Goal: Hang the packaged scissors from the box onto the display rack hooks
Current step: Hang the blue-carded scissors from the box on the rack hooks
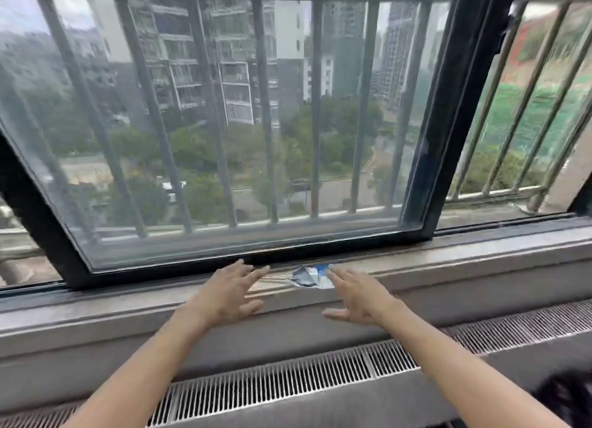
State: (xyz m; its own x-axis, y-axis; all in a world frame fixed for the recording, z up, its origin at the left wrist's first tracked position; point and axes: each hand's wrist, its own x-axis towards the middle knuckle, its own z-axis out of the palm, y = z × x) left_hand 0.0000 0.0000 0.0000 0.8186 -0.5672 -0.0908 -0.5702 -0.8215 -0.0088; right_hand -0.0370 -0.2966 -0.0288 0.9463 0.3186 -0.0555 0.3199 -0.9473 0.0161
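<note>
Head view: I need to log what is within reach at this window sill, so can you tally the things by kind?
Hands: 2, the left hand and the right hand, both with fingers spread, holding nothing.
Crumpled blue and white wrappers: 1, the wrapper lying on the window sill.
Packaged scissors, box, display rack: 0 in view.
Total: 3.

Crumpled blue, white and dark packet (310, 277), contents unclear, lying flat on the window sill (448, 267) by the sash track, just beside the right hand's fingertips (334, 272)
</note>
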